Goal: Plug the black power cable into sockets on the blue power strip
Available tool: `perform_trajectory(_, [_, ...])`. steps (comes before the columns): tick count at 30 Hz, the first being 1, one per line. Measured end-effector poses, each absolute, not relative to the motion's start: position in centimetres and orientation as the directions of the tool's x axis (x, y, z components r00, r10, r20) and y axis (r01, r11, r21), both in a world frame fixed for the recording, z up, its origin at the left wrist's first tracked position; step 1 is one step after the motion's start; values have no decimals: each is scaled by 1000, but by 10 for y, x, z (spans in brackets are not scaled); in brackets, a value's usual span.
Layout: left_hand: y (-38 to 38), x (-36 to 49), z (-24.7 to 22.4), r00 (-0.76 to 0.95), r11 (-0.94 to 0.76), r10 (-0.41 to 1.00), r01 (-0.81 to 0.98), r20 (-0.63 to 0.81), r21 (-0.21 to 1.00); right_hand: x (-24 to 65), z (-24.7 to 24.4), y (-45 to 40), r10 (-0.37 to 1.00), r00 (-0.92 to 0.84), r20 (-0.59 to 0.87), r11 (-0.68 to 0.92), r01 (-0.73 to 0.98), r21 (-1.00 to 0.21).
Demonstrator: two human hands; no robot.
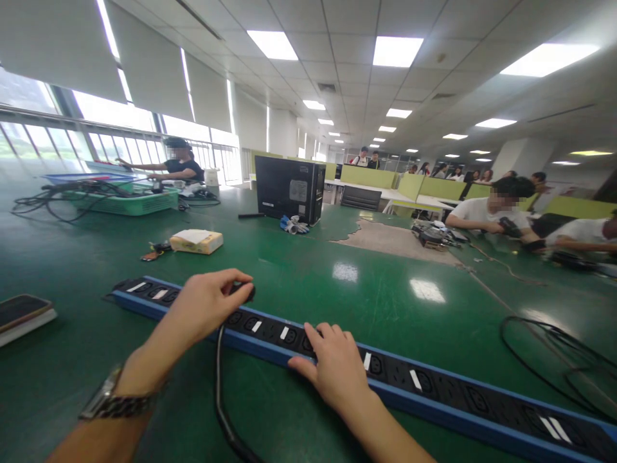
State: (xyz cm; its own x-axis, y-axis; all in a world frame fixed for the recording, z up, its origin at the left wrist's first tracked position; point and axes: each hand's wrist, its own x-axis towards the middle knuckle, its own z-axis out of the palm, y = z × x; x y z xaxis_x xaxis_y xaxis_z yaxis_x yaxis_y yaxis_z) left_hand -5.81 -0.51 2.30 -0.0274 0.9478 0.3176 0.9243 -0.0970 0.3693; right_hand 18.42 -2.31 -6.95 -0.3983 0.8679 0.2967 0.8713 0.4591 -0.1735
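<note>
A long blue-edged power strip (436, 388) with black sockets and small white labels lies diagonally across the green table. My left hand (205, 302) pinches a black plug (247, 292) between thumb and fingers, just above the strip's left half. From below this hand a thick black cable (219, 379) runs down toward me; its join with the plug is hidden. My right hand (337, 363) grips the strip near its middle, thumb at the near edge and fingers over the top, covering part of a socket.
A black computer case (289, 190) stands farther back, gloves (294, 224) beside it. Left are a tissue pack (196, 241), a phone-like object (24, 315) and a green basket (130, 204) with cables. A coiled black cable (554, 347) lies right. Other people sit around the table.
</note>
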Motion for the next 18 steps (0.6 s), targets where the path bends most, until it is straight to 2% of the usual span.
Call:
perform_trajectory(4, [-11,-96,32,-94,-13,954,936,285,351,185,-69,-22,870,-412,270,464,870,-168])
perform_trajectory(11, [-5,-172,-3,-226,138,938,938,261,317,186,-69,-21,862,-424,277,475,867,-152])
perform_trajectory(14, [1,-205,-2,-225,136,937,940,269,312,185,-70,-22,862,-424,279,474,869,-143])
perform_trajectory(18, [6,-217,2,-120,34,959,948,256,317,184,-69,-24,862,-422,282,471,872,-136])
